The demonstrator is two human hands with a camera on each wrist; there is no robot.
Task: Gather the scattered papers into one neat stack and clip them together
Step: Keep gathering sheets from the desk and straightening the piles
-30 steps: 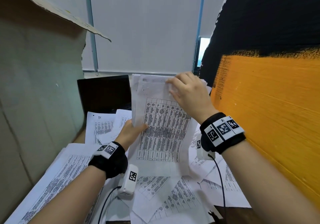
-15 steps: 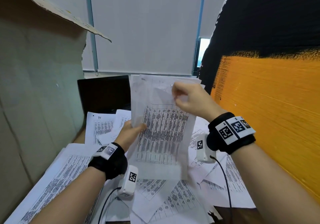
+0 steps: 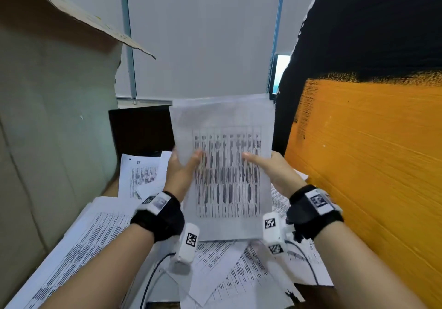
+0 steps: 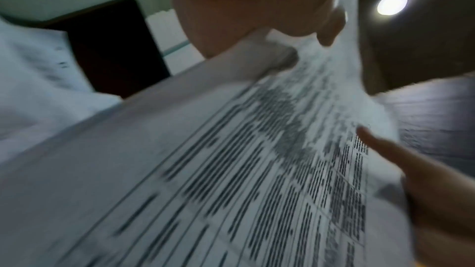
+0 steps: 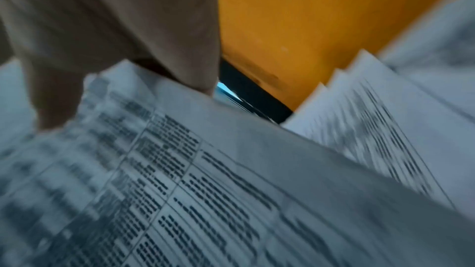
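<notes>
- Head view: The person holds a bunch of printed sheets [image 3: 227,170] upright between two hands. The left hand [image 3: 178,173] grips the left edge, thumb on the front. The right hand [image 3: 275,173] grips the right edge the same way.
- The job looks only partly done. Many loose papers [image 3: 229,270] lie scattered on the desk below, and more on the near left [image 3: 79,241]. At least eight loose sheets show, but they overlap too much to count. No clip can be seen.
- Two hands, one held bunch, one brown cardboard flap [image 3: 47,81] on the left, one orange board [image 3: 370,165] on the right.
- Left wrist view: It is blurry. The left thumb [image 4: 331,25] presses on the held bunch [image 4: 231,170]. The right thumb [image 4: 385,149] lies on its far side.
- Right wrist view: Blurry too. The right hand [image 5: 123,33] pinches the bunch's edge [image 5: 180,170]. More sheets [image 5: 372,109] fan out beyond.
</notes>
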